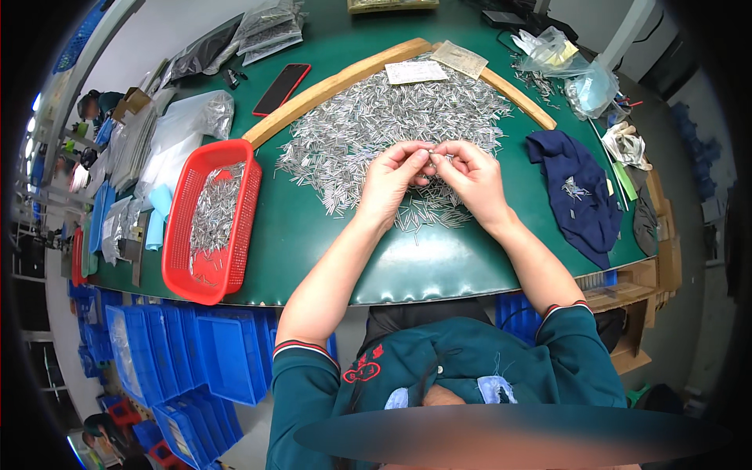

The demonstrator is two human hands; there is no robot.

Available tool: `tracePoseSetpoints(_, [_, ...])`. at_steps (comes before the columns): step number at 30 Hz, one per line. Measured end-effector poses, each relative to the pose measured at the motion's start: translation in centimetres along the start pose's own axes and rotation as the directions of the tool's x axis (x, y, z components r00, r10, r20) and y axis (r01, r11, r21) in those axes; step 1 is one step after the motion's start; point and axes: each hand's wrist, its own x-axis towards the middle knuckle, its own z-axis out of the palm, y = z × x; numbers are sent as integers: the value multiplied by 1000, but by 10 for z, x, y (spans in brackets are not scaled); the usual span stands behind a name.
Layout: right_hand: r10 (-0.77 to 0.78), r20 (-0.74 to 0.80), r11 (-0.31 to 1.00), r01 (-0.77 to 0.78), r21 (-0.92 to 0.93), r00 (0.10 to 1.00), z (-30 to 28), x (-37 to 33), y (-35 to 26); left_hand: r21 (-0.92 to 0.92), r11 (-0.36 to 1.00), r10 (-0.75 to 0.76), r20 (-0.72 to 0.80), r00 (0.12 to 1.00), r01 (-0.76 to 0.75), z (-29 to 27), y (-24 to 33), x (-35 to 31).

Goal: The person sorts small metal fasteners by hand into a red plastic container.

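A wide heap of small, silvery metal pins (376, 117) spreads over the green table. Above the near part of this heap my left hand (395, 174) and my right hand (468, 174) meet, fingertips pinched close together. Something small and shiny seems to be between the fingertips, but it is too small to make out. More of the same pins lie in a red plastic basket (253, 184) to the left of my hands. A few pins rest on a dark blue cloth (560, 157) at the right.
Wooden strips (345, 82) border the heap's far side, with two flat cards (415, 72) by them. A red-edged phone (282, 90) lies at the far left. Plastic bags (591, 86) sit at the far right. Blue bins (227, 352) stand below the table's left edge.
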Motion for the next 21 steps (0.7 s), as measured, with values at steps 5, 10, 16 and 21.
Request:
tracePoseSetpoints(5, [-127,-38,991,125,-52,991,-2,-2,-1,-13,1000,7,-15,1000,-7,6,-2,-2])
tracePoseSetpoints(10, [-199,-43,975,194,-106,979,-4,-2,4,20,998,51,-23,998,-51,6,-5,-2])
tracePoseSetpoints(16, [-200,-26,976,197,-93,979,-6,-2,5,18,993,121,-46,992,-120,8,-6,-3])
tracePoseSetpoints(21, [-152,-50,979,157,130,987,-4,-2,7,67,978,200,-23,980,-198,10,-7,-3])
